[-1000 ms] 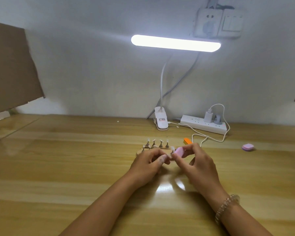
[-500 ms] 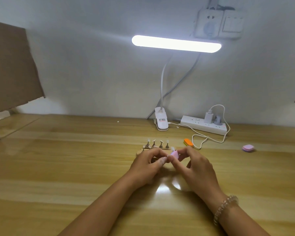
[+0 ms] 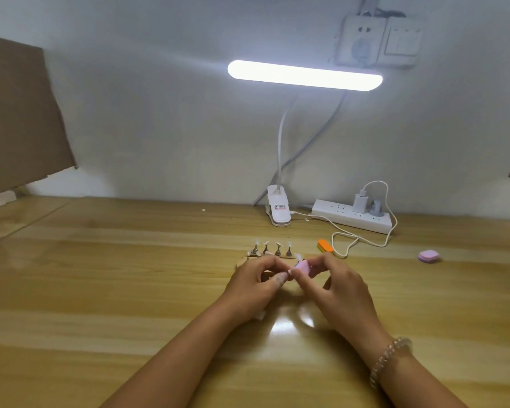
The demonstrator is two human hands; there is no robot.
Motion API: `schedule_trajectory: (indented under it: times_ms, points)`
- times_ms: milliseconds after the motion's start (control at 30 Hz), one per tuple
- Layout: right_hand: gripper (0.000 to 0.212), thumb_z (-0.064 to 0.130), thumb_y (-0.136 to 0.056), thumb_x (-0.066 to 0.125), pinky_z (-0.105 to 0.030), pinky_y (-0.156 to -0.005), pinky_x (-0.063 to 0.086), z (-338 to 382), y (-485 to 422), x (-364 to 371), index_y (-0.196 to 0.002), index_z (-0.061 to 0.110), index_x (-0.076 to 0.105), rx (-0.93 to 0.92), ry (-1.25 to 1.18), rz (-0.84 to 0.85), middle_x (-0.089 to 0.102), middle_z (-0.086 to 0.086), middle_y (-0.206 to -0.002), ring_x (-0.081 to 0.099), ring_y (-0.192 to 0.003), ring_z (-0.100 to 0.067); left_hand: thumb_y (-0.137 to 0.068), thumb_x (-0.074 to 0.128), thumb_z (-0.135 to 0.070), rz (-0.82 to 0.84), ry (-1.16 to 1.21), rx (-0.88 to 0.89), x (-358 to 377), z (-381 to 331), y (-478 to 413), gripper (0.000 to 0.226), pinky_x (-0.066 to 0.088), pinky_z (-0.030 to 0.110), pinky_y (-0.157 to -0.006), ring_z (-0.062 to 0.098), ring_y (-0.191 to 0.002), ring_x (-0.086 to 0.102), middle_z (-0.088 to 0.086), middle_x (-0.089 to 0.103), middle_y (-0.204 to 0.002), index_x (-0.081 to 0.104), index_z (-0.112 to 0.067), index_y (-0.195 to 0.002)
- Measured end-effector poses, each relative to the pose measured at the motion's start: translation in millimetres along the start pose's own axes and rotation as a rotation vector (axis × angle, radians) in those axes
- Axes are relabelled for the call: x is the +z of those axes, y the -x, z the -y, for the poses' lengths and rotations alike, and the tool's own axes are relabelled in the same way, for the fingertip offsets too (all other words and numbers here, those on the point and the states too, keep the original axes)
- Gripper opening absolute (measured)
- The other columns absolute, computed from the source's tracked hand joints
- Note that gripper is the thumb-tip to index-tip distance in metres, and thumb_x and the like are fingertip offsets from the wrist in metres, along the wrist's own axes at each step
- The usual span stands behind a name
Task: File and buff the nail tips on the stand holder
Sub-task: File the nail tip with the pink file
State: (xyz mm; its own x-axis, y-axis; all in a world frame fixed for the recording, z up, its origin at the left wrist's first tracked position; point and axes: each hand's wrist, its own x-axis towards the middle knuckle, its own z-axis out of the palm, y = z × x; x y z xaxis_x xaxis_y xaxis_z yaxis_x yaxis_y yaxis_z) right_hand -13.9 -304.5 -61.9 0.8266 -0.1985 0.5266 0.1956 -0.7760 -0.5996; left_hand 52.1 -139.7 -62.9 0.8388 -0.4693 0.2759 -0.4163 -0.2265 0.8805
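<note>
Over the last second the right hand (image 3: 342,293) draws the pink buffer block (image 3: 302,267) slightly left and down the frame, closing on the left hand (image 3: 255,285) just below centre. That small travel reads as one short buffing stroke, so work on this tip is probably under way, not finished. The right thumb and fingertips pinch the block. The left fingers (image 3: 278,278) are curled, thumb and forefinger drawn together right against the block, but whether they pinch a tip or only steady its post cannot be told. The stand holder (image 3: 241,262) sits on the wooden table (image 3: 100,290) directly behind the hands, partly hidden by them. Its upright posts carry pale nail tips (image 3: 278,245), four in the back row and a few nearer. To the right lie an orange block (image 3: 325,245) and, well apart, a second pink block (image 3: 428,256).
</note>
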Motion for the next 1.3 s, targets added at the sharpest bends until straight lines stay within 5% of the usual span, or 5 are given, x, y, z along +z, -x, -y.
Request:
schedule_trajectory:
  times_ms: [233, 400, 667, 1133, 1300]
  points:
    - [0.03, 0.061, -0.079, 0.062, -0.032, -0.062, 0.048, 4, 1, 3, -0.089, 0.032, 0.061, -0.033, 0.044, -0.007, 0.062, 0.022, -0.084, 0.055, -0.067, -0.003, -0.097, 0.059, -0.01, 0.008, -0.023, -0.025, -1, 0, 1, 0.017, 0.058, 0.056, -0.075, 0.03, -0.096, 0.068, 0.0, 0.07, -0.104, 0.072, -0.022, -0.099]
    - [0.033, 0.063, -0.078, 0.059, -0.019, -0.053, 0.038, 7, 5, 3, -0.093, 0.034, 0.06, -0.115, 0.073, 0.008, 0.062, 0.023, -0.083, 0.053, -0.062, 0.002, -0.095, 0.057, -0.005, 0.013, -0.036, -0.01, -1, 1, 1, 0.021, 0.059, 0.053, -0.07, 0.029, -0.087, 0.069, -0.002, 0.072, -0.099, 0.072, -0.02, -0.099]
    - [0.038, 0.066, -0.073, 0.062, -0.025, -0.055, 0.043, 7, 4, 3, -0.087, 0.031, 0.058, -0.094, 0.033, 0.017, 0.062, 0.018, -0.082, 0.053, -0.061, -0.006, -0.096, 0.059, -0.006, 0.008, -0.002, -0.003, -1, 5, -1, 0.019, 0.048, 0.021, -0.072, 0.005, -0.084, 0.064, -0.012, 0.069, -0.091, 0.072, -0.019, -0.097]
    - [0.038, 0.065, -0.071, 0.065, -0.028, -0.057, 0.045, 4, 3, 2, -0.085, 0.032, 0.053, -0.047, 0.032, 0.031, 0.064, 0.02, -0.085, 0.054, -0.062, -0.003, -0.098, 0.058, -0.013, 0.018, -0.005, -0.048, -1, 4, 1, 0.017, 0.053, 0.042, -0.06, 0.008, -0.073, 0.062, -0.011, 0.069, -0.086, 0.07, -0.025, -0.096]
    - [0.036, 0.059, -0.073, 0.07, -0.032, -0.062, 0.045, -4, -3, -5, -0.084, 0.029, 0.053, 0.119, 0.075, -0.068, 0.062, 0.018, -0.081, 0.056, -0.071, -0.005, -0.1, 0.056, -0.017, 0.018, 0.014, -0.038, -1, 2, 2, 0.017, 0.055, 0.054, -0.062, 0.013, -0.083, 0.064, -0.01, 0.074, -0.096, 0.069, -0.027, -0.094]
